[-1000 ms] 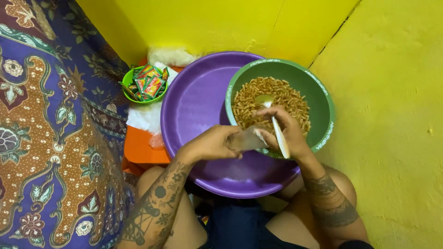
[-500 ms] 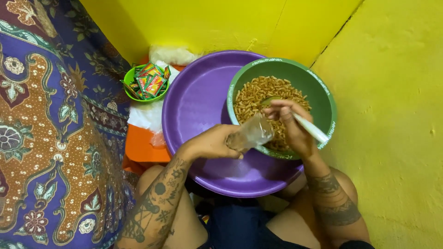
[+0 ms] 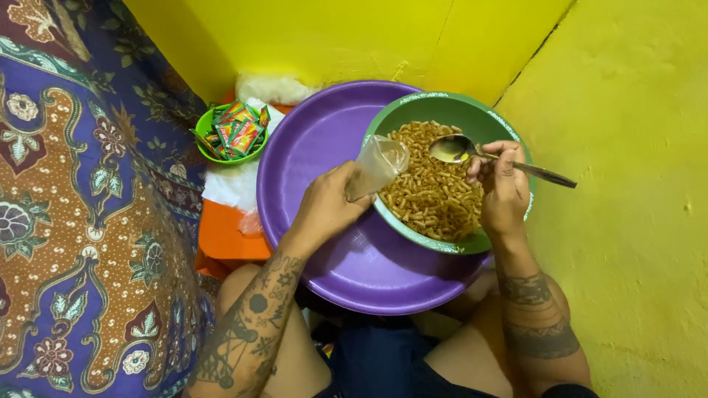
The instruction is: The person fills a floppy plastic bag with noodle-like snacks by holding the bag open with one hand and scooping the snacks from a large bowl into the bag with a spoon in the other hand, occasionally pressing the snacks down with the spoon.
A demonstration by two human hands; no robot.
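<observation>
Left hand [image 3: 324, 210] clenches small clear bag [image 3: 376, 166]; right hand [image 3: 501, 188] grips spoon [image 3: 453, 149]. A narrow bag mouth could scatter snacks [image 3: 431, 191] outside green bowl [image 3: 457, 110].

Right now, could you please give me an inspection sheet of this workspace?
Surface: purple basin on the person's lap, green bowl resting in it.
Job's things: bowl holds orange-brown snack pieces; small clear bag; metal spoon.
Clutter: small green bowl of sachets, white bags, orange item.
Grippers: left hand holds the bag over the bowl; right hand holds the spoon above the pieces.
Cables: nothing seen.
Surroundings: yellow walls, patterned cloth to the left.
</observation>
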